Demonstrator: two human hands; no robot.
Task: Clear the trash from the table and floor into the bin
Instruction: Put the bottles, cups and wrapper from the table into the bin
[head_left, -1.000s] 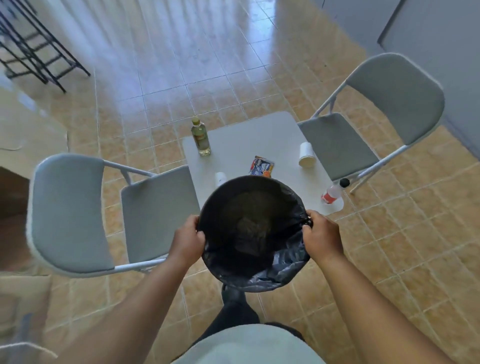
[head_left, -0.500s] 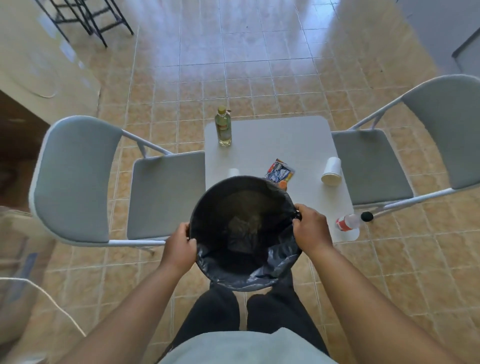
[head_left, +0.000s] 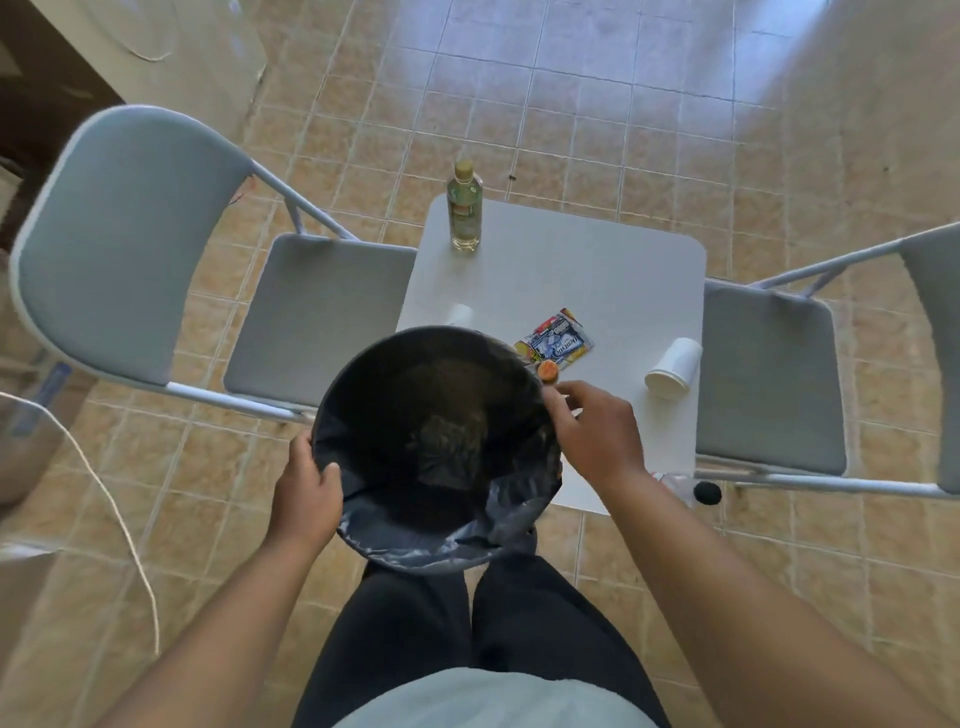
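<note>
I hold a round bin lined with a black bag over the near edge of a small white table. My left hand grips the bin's left rim. Just off the right rim, my right hand holds nothing, its loose fingers close to a small orange cap. On the table lie a colourful snack wrapper, a tipped paper cup and a small white cup partly hidden by the bin. A yellow-capped bottle stands at the far left corner.
Grey folding chairs stand on the left and the right of the table. A plastic bottle with a black cap lies at the table's near right corner, half hidden by my forearm. A white cable runs over the tiled floor on the left.
My right hand has let go of the bin's right rim and moved forward toward the wrapper. The view has tilted down and closer to the table. My left hand still holds the rim.
</note>
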